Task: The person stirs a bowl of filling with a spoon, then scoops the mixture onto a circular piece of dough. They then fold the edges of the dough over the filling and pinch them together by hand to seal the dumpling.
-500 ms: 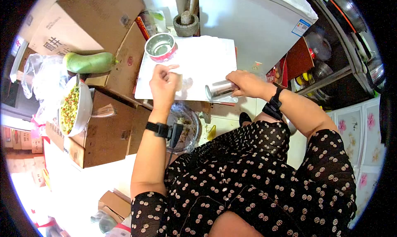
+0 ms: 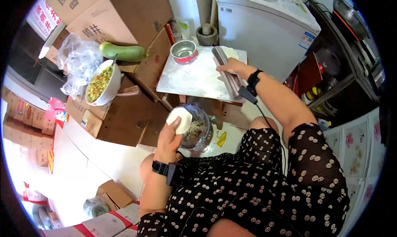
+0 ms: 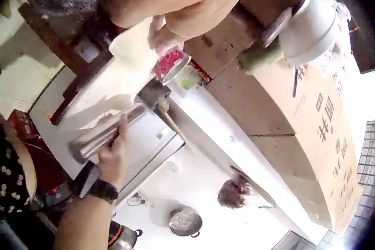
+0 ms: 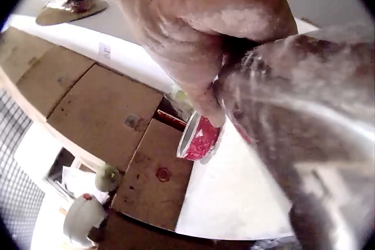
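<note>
In the head view my left hand (image 2: 166,141) pinches a thin, round, pale dough wrapper (image 2: 180,119), the thumb lying over its face. It is held in front of the board, overlapping a plastic-lined bin below. My right hand (image 2: 237,67) grips a shiny metal rolling pin (image 2: 228,76), which slants across the right part of the floured white board (image 2: 178,82). Behind the pin, more flat dough (image 2: 230,52) shows at the board's far right. The right wrist view has the pin large and close, dusted with flour, beside the right hand's curled fingers.
A red-and-silver tin (image 2: 184,52) stands at the board's back left. Left of it are cardboard boxes (image 2: 142,78), a white bowl (image 2: 112,88) of chopped filling and a green gourd (image 2: 122,52). A stone mortar (image 2: 206,38) and a white freezer (image 2: 264,34) stand behind.
My left hand has come from over the board's front edge toward my body, turning the wrapper's face up. The right hand has swung the rolling pin to point away across the board. The head view has shifted.
</note>
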Available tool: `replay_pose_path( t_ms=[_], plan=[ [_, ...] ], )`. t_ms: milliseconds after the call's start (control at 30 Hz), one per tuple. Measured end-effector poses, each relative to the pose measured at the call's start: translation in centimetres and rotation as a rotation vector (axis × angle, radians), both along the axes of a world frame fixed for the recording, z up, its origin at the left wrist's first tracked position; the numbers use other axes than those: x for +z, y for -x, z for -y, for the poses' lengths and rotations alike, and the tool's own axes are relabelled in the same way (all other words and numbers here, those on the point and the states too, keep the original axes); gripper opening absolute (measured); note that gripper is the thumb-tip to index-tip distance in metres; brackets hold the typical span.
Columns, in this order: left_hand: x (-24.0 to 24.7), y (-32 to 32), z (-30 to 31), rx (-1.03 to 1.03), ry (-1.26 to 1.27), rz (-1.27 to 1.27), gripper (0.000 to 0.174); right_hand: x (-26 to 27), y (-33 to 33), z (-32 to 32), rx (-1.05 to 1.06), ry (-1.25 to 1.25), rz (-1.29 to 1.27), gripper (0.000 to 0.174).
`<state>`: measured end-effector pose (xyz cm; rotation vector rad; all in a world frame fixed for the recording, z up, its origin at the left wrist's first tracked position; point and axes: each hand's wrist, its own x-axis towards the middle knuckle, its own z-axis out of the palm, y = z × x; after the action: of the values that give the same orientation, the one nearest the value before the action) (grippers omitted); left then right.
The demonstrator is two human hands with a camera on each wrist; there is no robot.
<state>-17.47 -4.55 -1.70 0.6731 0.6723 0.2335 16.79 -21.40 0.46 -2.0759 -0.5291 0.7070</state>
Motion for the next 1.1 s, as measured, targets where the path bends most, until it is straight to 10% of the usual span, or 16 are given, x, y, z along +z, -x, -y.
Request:
replay_pose_path(
  t_ms=[233,367,533,667,1100],
  plan=[
    [-1.4,4.0,-1.6,0.064,-0.069,0.057,0.036,-3.1,-0.5,-9.4,-0.207,-0.25,-0.201,0.029],
    [-4.0,3.0,-3.7,0.117,0.008,0.146,0.034,-7.4,-3.9,-11.7,-0.291,-0.082,0.394,0.087],
    [-2.1,1.2,-3.3,0.11,-0.007,0.273,0.037,-3.4,-1.5,-7.1,-0.159,-0.26,0.549,0.063],
    [-0.8,0.6,-2.5,-0.002,0.076,0.369,0.036,9.0,6.4,-0.5,0.28,-0.141,0.043,0.037],
    [-1.1,2.4,-0.5,-0.007,-0.024,0.41,0.039,47.3,27.3,20.9,0.769,0.028,0.677,0.052]
  ],
)
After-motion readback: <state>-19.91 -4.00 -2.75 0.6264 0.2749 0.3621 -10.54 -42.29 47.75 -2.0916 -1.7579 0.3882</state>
